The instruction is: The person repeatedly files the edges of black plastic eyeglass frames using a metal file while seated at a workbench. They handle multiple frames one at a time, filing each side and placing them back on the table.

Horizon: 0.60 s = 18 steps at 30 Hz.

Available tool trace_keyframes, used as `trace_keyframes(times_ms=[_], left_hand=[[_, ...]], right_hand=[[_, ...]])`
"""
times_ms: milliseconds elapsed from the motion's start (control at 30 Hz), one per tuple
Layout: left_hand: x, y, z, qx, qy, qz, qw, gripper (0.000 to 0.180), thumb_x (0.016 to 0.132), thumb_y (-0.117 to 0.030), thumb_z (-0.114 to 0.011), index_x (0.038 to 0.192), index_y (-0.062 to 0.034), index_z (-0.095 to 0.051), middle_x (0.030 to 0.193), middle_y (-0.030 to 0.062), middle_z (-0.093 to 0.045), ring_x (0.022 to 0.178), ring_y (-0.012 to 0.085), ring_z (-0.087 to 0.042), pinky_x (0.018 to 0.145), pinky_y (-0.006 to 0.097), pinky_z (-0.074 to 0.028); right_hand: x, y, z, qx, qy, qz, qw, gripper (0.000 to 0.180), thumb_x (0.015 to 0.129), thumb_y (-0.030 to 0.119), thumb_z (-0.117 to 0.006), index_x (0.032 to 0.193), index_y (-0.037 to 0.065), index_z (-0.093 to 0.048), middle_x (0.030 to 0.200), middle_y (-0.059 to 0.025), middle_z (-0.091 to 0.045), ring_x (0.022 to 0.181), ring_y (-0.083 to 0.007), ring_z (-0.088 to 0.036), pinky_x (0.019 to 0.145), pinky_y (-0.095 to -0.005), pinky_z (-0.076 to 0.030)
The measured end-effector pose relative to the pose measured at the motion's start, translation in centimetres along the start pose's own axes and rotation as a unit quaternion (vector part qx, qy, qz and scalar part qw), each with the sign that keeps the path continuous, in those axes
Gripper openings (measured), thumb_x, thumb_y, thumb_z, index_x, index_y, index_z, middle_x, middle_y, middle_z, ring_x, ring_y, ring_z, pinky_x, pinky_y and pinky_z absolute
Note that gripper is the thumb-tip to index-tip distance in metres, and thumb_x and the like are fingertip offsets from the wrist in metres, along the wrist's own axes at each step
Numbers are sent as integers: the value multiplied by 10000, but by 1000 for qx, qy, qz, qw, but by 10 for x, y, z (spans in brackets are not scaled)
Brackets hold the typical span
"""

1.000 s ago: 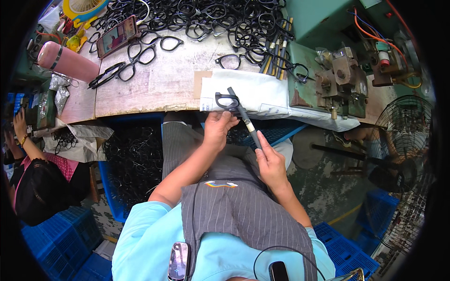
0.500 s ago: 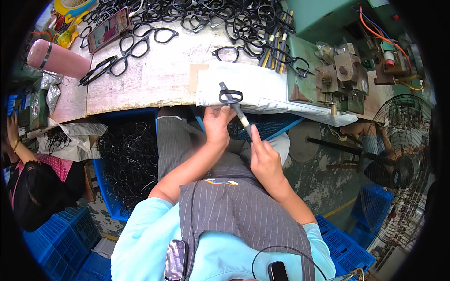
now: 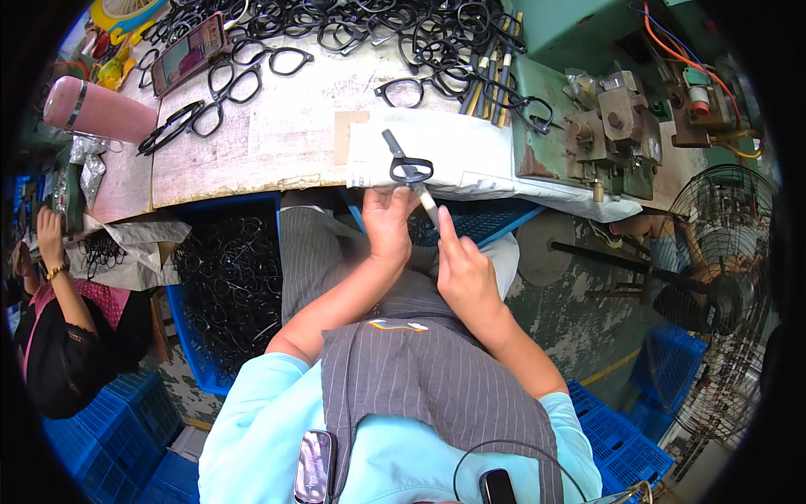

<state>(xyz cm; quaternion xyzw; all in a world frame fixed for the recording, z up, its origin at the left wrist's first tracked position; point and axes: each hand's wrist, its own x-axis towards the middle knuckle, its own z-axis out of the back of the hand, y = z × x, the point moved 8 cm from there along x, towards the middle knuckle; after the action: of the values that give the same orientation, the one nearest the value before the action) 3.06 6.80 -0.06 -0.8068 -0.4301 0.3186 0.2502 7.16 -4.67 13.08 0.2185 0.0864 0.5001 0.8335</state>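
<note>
At the table's front edge, my left hand (image 3: pixel 387 225) pinches a black eyeglass frame (image 3: pixel 412 170) between thumb and fingers, just above the white sheet. One rim faces up; the rest of the frame is mostly hidden by the hand. A slim dark stick, like a file (image 3: pixel 427 200), with a pale band runs through that rim, its far end sticking out beyond it. My right hand (image 3: pixel 467 273) is closed round the stick's near end, with the index finger stretched along it.
Many black eyeglass frames (image 3: pixel 338 35) heap at the back, beside several sticks (image 3: pixel 495 80). A phone (image 3: pixel 188 55) and pink bottle (image 3: pixel 99 110) stand left. A green machine (image 3: pixel 537 160) and fan (image 3: pixel 722 294) are right. A blue crate (image 3: pixel 188 336) holds frames; a co-worker (image 3: pixel 63 319) sits left.
My right hand has moved up and left, sliding the stick further through the rim. My left hand stays nearly in place. The co-worker's hand at the left has shifted.
</note>
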Motion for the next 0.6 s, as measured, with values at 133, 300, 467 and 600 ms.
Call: trace_keyframes(times_ms=[133,300,467,600], left_hand=[[1,2,3,15,-19,14,1000,185,930,-143,-622,1050,-52,-515,965,44,-598,893,147,-610,820,350,-567],[-1,1,1,9,-20,-3,1000,166,935,-139,-615,1046,-56,-522,973,36,-599,849,133,-602,806,334,-566],[-1,-1,0,9,-22,-1,1000,153,938,-122,-608,1053,-60,-527,988,28,-596,839,127,-592,813,319,-555],[0,0,-1,8,-6,-7,1000,165,942,-139,-603,1062,-60,-523,1000,36,-594,882,140,-603,812,330,-556]], right_hand=[[-10,0,6,31,8,-7,999,547,866,48,-568,1395,46,-432,672,-180,-521,533,-377,-565,507,-454,-481],[-14,3,10,34,19,6,999,564,849,29,-580,1394,40,-437,681,-179,-527,532,-366,-565,502,-441,-480],[0,0,6,15,-5,3,1000,565,858,35,-557,1405,33,-413,679,-171,-533,535,-370,-571,499,-446,-482],[-18,6,18,77,-16,39,996,555,863,49,-574,1396,30,-421,664,-180,-527,534,-373,-568,510,-454,-486]])
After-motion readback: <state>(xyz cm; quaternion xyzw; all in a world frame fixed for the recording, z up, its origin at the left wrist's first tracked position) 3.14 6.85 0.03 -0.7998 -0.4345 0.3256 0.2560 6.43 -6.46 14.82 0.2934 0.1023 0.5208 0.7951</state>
